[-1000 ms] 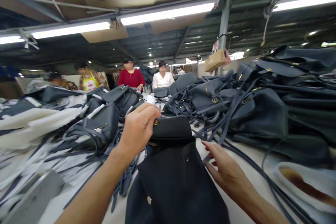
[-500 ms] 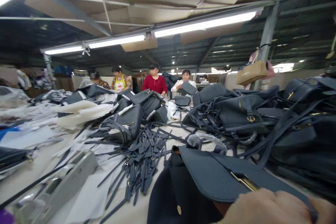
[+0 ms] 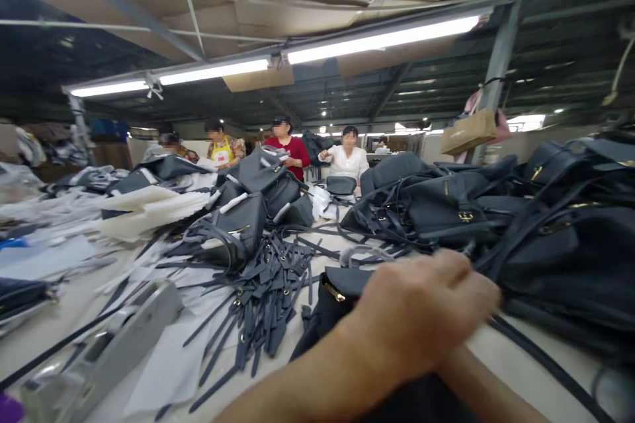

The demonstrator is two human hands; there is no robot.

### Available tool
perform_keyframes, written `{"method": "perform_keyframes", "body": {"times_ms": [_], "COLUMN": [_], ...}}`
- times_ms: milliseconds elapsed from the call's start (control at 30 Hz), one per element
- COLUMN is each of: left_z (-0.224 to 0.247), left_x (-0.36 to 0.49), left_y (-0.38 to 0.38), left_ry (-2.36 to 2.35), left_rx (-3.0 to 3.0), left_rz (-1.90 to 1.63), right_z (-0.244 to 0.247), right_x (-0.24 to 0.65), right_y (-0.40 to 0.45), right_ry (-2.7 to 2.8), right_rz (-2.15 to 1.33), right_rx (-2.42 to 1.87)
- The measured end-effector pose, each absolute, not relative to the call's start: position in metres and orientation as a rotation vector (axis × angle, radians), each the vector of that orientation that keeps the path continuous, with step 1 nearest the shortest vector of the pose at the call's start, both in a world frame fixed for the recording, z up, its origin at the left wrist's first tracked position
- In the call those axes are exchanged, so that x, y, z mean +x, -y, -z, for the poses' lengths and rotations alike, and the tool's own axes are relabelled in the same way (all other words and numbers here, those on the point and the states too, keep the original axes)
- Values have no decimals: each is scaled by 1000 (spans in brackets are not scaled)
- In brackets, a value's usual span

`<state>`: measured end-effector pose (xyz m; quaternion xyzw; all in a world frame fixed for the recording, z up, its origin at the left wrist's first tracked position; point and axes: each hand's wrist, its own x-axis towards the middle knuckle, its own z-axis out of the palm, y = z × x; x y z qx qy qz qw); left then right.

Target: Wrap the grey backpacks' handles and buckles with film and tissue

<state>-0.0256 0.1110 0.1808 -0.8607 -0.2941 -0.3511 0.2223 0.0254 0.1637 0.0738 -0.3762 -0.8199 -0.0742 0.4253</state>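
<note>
In the head view, the left hand (image 3: 409, 317) is curled over the dark bag (image 3: 322, 317); whether it grasps the bag cannot be told. The right forearm (image 3: 483, 386) runs behind it, the right hand's grip hidden. Left of the grip, the bag's clasp (image 3: 334, 292) shows; farther left lie straps (image 3: 270, 297).

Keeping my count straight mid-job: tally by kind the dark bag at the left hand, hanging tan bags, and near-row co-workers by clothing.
Dark bag at left hand: 1
Hanging tan bag: 1
Person in red top: 1
Person in white top: 1
Person in yellow apron: 1
Person in patterned top, no apron seen: 1
Total: 6
</note>
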Motion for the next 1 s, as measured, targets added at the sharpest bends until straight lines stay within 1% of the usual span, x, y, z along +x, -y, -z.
{"method": "perform_keyframes", "body": {"times_ms": [33,133,267,400,500,567,667,733,867,1000], "left_z": [-185,-193,-185,-159,-135,-124,-117,-116,-110,-99], "left_x": [-39,-82,-118,-114,-95,-83,-75,-74,-71,-62], "left_y": [-121,-153,-190,-193,-176,-167,-166,-173,-184,-189], "left_ry": [860,1014,1142,1138,1046,1006,1127,1225,1247,1374], "left_rx": [-2326,-2094,-2008,-2044,-2141,-2398,-2769,-2861,-3049,-3202], "left_rz": [1059,1312,1312,1168,1017,811,518,447,292,242], "right_z": [-74,-70,-47,-22,-17,-21,-31,-36,-38,-35], "right_x": [24,29,22,10,13,19,25,27,25,25], "right_y": [-165,-162,-141,-129,-126,-123,-118,-115,-114,-116], "right_ry": [2131,2279,2270,2199,2124,2054,1937,1914,1858,1804], "right_rz": [281,390,427,432,420,405,414,455,499,482], "right_rx": [-985,-1056,-1081,-1054,-1004,-841,-606,-564,-530,-489]}}
